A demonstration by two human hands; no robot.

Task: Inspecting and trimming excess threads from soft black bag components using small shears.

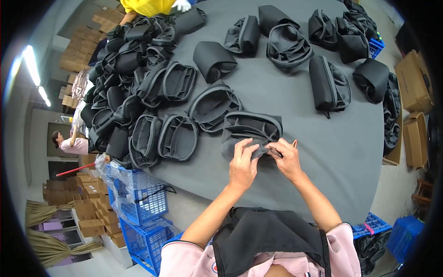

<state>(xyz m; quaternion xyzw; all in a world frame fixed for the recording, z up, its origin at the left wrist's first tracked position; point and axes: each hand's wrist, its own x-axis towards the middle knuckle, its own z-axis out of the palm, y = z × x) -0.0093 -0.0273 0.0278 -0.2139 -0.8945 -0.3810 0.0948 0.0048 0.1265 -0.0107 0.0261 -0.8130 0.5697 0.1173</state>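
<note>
grey table (323,152) | left hand (242,166), right hand (287,159) pinch pouch (249,131) near edge

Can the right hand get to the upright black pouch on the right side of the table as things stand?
Probably yes. The right hand is busy gripping the dark grey pouch, but only bare grey table lies between it and the upright black pouch.

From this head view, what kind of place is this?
Likely a sewing or bag-assembly workshop. Dozens of identical dark grey fabric pouches cover the grey work table, stacked brown cardboard cartons and blue plastic crates stand alongside, and both hands work one pouch.
</note>
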